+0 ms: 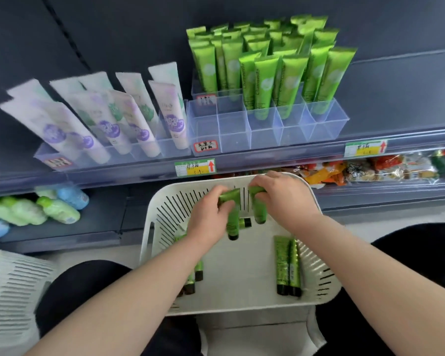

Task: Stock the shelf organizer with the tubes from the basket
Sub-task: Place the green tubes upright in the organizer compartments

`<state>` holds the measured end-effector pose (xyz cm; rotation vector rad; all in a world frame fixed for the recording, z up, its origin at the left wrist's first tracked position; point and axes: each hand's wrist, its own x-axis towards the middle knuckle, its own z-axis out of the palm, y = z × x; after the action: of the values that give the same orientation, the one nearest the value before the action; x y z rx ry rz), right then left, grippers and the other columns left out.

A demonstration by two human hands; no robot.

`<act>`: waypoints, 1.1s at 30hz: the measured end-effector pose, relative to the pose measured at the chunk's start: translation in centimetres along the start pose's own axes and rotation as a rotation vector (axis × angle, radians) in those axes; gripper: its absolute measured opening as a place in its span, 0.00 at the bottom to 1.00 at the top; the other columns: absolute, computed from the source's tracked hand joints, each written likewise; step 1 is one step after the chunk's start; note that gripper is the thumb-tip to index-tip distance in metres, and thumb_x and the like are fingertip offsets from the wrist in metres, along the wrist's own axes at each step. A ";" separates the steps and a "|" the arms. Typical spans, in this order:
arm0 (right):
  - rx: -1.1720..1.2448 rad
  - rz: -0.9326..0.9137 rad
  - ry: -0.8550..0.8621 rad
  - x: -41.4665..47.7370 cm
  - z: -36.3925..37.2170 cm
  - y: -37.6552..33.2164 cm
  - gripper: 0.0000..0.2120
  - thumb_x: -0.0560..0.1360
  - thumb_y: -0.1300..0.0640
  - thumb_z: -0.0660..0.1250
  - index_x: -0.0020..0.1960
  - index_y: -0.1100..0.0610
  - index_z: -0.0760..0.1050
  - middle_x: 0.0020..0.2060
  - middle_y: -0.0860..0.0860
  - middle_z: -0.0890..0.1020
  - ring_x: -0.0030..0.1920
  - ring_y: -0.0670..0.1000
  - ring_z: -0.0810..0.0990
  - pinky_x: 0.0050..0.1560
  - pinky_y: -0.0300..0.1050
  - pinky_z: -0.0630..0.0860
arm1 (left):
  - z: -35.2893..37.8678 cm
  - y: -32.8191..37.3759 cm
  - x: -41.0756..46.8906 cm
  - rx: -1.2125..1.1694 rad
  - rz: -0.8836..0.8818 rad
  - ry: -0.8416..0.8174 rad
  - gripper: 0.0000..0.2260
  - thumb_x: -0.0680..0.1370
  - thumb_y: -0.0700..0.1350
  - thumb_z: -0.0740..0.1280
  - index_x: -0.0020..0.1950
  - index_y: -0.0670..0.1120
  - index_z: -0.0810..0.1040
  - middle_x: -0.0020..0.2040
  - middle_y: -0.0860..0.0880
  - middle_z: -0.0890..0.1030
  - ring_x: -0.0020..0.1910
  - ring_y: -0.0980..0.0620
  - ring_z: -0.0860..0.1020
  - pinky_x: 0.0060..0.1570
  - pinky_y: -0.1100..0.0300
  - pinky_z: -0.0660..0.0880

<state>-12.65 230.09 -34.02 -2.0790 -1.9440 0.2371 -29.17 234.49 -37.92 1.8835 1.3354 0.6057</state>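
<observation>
The fingers of your left hand are curled round a green tube, gripping its flat upper end, and the tube hangs cap down. The fingers of your right hand are curled round the top of a second green tube, also cap down and just beside the first. Your two hands are close together over the far half of the white basket.

Behind the two held tubes, another tube with a black cap lies on the basket floor. A pair of tubes lies side by side near the right wall. A few more tubes lie partly hidden under your left forearm. The basket sits between your knees in dark trousers.

Above it, on the shelf, stands the clear shelf organizer. The standing green tubes fill its back rows. In the front row they stand only in the right-hand compartments. A red-bordered label is stuck on its front left corner.

To its left, white and purple tubes lean in a second clear organizer. Price tags sit on the shelf edge. On the lower shelf, green and blue bottles lie at the left and snack packets at the right. Another white basket stands by your left knee.
</observation>
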 end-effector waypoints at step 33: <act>0.009 -0.148 0.563 10.1 -12.3 0.8 0.11 0.76 0.61 0.65 0.58 0.55 0.77 0.48 0.53 0.80 0.50 0.58 0.76 0.44 0.51 0.73 | -8.6 14.1 18.8 0.279 0.171 0.312 0.18 0.79 0.33 0.61 0.64 0.49 0.75 0.57 0.48 0.76 0.46 0.55 0.72 0.39 0.64 0.68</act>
<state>-7.33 238.90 -21.89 -1.7328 -1.7190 -0.3367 -20.63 251.99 -22.21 2.2130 1.5297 0.8663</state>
